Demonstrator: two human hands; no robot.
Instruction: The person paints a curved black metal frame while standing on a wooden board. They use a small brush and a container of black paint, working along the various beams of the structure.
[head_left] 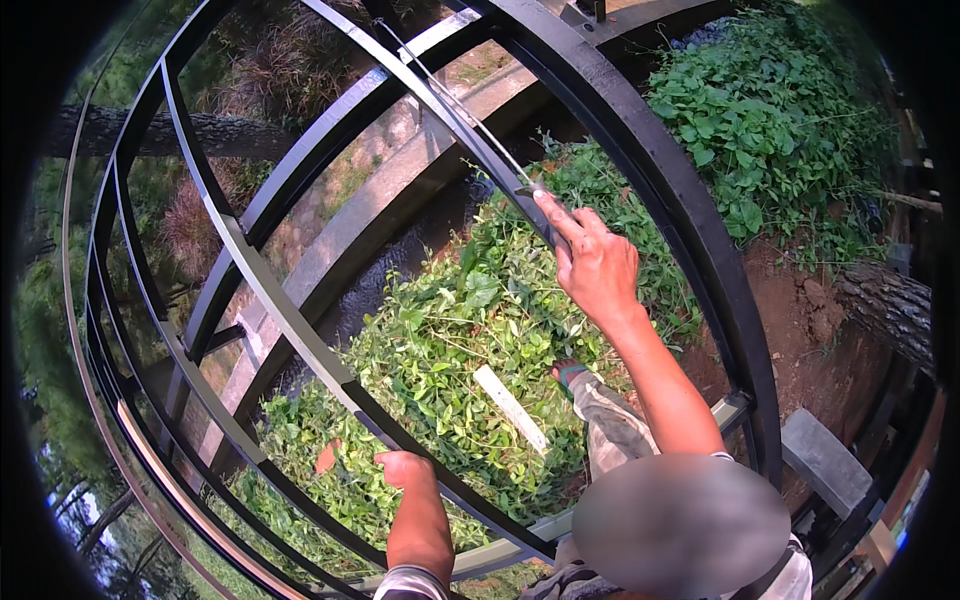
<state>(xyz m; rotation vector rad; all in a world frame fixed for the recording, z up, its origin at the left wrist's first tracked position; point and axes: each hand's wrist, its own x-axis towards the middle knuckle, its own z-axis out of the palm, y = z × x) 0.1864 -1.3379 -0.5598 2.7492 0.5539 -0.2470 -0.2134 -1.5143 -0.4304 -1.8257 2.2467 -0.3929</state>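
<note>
My right hand [602,265] reaches to the long narrow metal bar [455,115], index finger stretched along it and the other fingers curled. A thin pale rod or strip [470,120] runs along the bar to the fingertip, where a small dark piece [526,190] shows. What the curled fingers hold is hidden. My left hand [405,468] is closed at another bar [300,330], part grey and part black, and seems to grip it. Its fingers are mostly out of sight. Both bars belong to a dark metal frame [690,200].
Leafy green plants [450,330] grow below the frame. A pale flat strip [510,410] lies on them, near a trousered leg [615,425]. A concrete beam [400,180] crosses behind. Bare soil [790,330], a grey block [825,460] and a log [890,310] stand right.
</note>
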